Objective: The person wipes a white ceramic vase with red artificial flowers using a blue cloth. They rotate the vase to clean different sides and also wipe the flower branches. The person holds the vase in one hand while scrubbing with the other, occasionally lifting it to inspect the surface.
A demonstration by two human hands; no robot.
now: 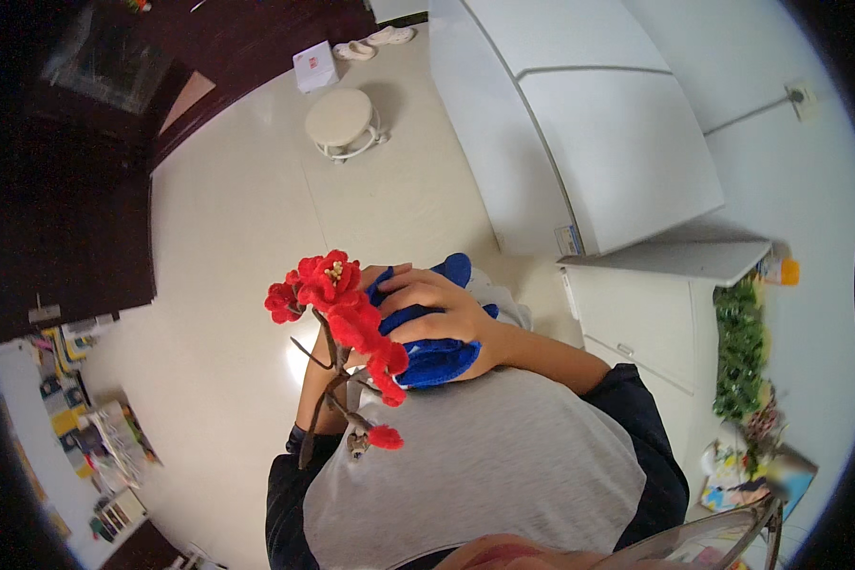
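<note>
Before my chest rises an artificial branch (331,342) with fuzzy red blossoms (353,320) and a brown stem, in front of my left forearm. My right hand (434,306) grips a bright blue cloth (438,362), its fingers spread over the folds. Blue also shows between the fingers and beyond the knuckles. My left hand (375,273) is mostly hidden behind the blossoms and the cloth; a few fingers show at its far edge, close to my right hand. What it holds is hidden, as is whatever supports the branch.
A round cream stool (339,117) stands ahead on the pale floor, near a white box (315,66) and white clogs (374,44). A white fridge (598,142) and low cabinet (641,320) flank my right. Dark furniture (64,214) and cluttered shelves (78,406) stand left.
</note>
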